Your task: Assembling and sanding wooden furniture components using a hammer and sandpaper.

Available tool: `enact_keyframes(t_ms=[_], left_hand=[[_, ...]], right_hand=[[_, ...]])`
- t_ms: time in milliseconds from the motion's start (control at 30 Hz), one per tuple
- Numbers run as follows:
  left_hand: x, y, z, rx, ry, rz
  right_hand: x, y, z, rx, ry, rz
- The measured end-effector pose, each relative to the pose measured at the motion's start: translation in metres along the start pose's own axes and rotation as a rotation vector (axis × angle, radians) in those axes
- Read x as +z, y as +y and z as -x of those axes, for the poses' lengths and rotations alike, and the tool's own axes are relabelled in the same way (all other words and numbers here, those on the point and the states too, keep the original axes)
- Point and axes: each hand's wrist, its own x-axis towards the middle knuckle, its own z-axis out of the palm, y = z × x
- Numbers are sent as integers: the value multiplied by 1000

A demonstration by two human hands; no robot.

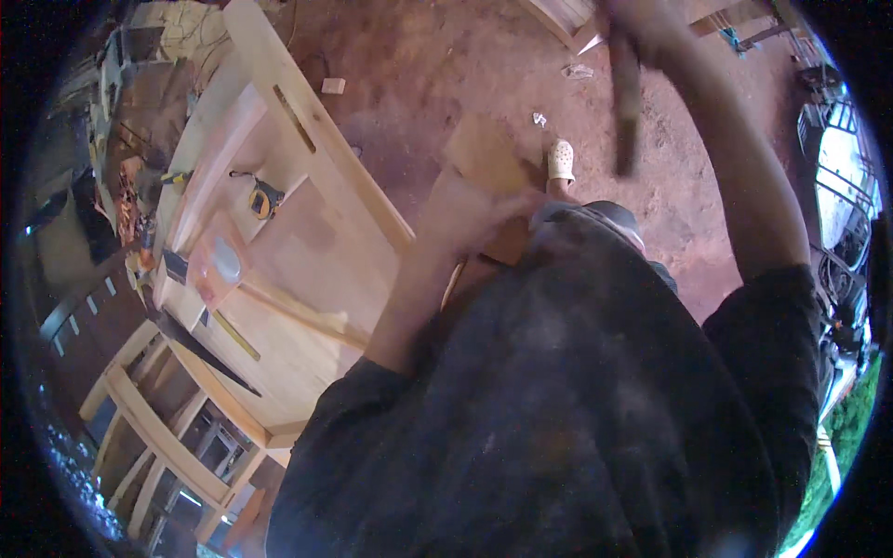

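My right hand [646,33] is raised at the upper right, closed around a long brown stick-shaped tool [628,121]. Motion blurs the tool, so its exact kind does not show. Lower down and left of centre, my left hand [470,214] is over a flat wooden piece [507,240] close to my lap. Its fingers are smeared and hard to make out. Another pale board [484,149] extends just beyond that hand. A long wooden plank with a slot [307,126] lies slanting to the left of my left forearm.
On the light wooden surface [307,251] at left are a black-and-yellow tape measure [265,198], a clear plastic bag [220,262], a yellow strip [236,335] and a dark saw-like blade [206,353]. A slatted wooden frame [158,437] stands lower left. A small block [333,86] lies on the reddish floor.
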Motion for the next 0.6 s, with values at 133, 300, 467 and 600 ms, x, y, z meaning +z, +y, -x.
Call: enact_keyframes(t_ms=[133, 300, 467, 600], left_hand=[[2, 1, 2, -27, 30, 38], [-1, 5, 7, -93, -60, 52], [3, 5, 9, -49, 22, 73], [4, 5, 11, -19, 5, 111]], right_hand=[[-3, -18, 26, 127, -502, 1], [-24, -52, 3, 732, -182, -599], [-15, -79, 30, 285, -499, -403], [-15, -63, 48, 347, -581, -425]])
